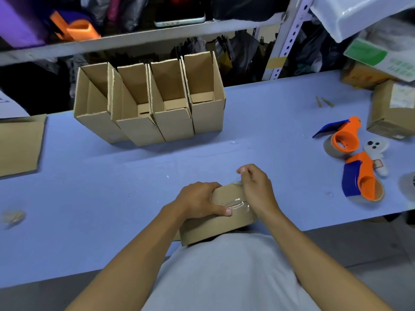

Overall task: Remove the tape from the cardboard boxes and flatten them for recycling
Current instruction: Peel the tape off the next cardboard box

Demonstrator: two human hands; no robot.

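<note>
Blue worktop (89,198) under cluttered shelving; taped cardboard box (215,218) at its near edge, against the person's body. Peeling step, seemingly: left hand (199,202) grips the box's top, thumb beside the clear tape (238,204); right hand (256,187) pinches the tape's far end. Next, a steady pull; four open boxes (152,104) wait along the far edge.

The left hand (199,202) grips a taped cardboard box (215,223) at the table's (89,198) near edge, thumb on its clear tape (238,204). The right hand (256,187) pinches tape at the far corner. Four open boxes (148,104) stand beyond the hands; two orange tape dispensers (354,167) lie right.
</note>
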